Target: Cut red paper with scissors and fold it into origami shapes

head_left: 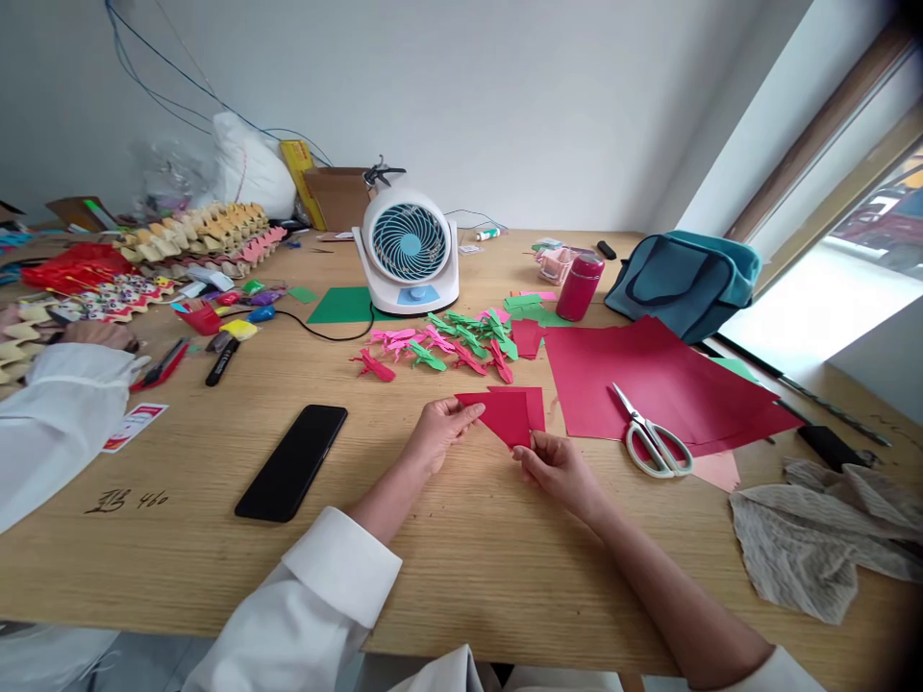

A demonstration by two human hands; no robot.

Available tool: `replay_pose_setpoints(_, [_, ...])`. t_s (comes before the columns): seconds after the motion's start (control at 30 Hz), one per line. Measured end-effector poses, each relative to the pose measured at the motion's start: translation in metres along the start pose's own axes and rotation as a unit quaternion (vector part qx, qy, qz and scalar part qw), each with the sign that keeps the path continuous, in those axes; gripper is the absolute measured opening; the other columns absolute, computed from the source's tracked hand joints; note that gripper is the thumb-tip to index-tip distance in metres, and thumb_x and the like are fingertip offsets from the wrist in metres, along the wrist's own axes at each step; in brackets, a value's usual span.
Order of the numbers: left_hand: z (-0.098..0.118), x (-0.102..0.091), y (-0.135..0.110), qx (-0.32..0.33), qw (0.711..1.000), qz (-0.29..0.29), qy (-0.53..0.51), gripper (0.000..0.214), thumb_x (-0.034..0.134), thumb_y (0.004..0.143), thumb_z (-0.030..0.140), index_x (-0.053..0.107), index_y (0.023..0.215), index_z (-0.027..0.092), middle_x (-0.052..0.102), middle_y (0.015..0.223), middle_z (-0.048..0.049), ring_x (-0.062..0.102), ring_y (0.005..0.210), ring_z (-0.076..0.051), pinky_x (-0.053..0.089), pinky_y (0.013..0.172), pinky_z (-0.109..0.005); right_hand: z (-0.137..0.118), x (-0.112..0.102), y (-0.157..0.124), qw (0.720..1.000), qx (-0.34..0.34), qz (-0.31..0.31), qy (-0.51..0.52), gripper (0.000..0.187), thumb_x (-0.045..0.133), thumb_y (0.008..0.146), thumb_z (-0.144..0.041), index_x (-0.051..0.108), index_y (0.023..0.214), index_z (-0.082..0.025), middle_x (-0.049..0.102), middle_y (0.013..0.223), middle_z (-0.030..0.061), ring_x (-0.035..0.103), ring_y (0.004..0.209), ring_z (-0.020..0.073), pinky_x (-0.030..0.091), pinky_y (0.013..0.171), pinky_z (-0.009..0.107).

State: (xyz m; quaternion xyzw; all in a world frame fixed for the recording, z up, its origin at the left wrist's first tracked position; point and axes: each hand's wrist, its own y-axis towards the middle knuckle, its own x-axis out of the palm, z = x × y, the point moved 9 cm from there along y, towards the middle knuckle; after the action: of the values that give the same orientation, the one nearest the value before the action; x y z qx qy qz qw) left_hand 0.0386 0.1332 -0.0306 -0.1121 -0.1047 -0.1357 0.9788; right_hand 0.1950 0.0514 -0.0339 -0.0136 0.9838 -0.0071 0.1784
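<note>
A small piece of red paper [509, 415], triangular in outline, is held up between my two hands. The thumb and fingers of my left hand [441, 430] pinch its left corner. At its lower right corner, my right hand [554, 466] grips it by the edge. Another red paper piece [536, 399] shows just behind it, partly covered. Beyond my hands lies a pile of folded paper figures [461, 338] in green, pink and red. White-handled scissors [653, 442] rest half on large red paper sheets [591, 370] to the right.
A black phone [292, 463] lies left of my hands. A fan [409, 245] stands behind the pile, near a red tumbler [581, 286] and a teal bag [685, 279]. A grey cloth [814, 538] is at right. Another person's sleeve [64, 413] reaches in at left.
</note>
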Motion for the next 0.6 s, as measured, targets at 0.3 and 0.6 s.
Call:
replay_pose_setpoints(0.3, [0.001, -0.002, 0.002, -0.002, 0.999, 0.008, -0.034, 0.046, 0.088, 0.048, 0.047, 0.063, 0.064, 0.011, 0.055, 0.055, 0.0017, 0.037, 0.046, -0.003, 0.017, 0.040, -0.017, 0.002, -0.003, 0.001, 0.998, 0.013, -0.022, 0.064, 0.039, 0.061, 0.083, -0.052, 0.050, 0.065, -0.020, 0.049, 0.054, -0.0037, 0.037, 0.048, 0.0094, 0.025, 0.047, 0.025])
replay_pose_setpoints(0.6, [0.001, -0.010, 0.005, -0.001, 0.998, 0.026, -0.063, 0.046, 0.087, 0.050, 0.049, 0.063, 0.063, 0.011, 0.059, 0.058, -0.0009, 0.042, 0.048, -0.003, 0.019, 0.038, -0.015, 0.007, -0.004, 0.003, 0.997, 0.037, -0.023, 0.068, 0.037, 0.064, 0.079, -0.050, 0.050, 0.064, -0.019, 0.056, 0.052, -0.0024, 0.040, 0.045, 0.0087, 0.027, 0.045, 0.024])
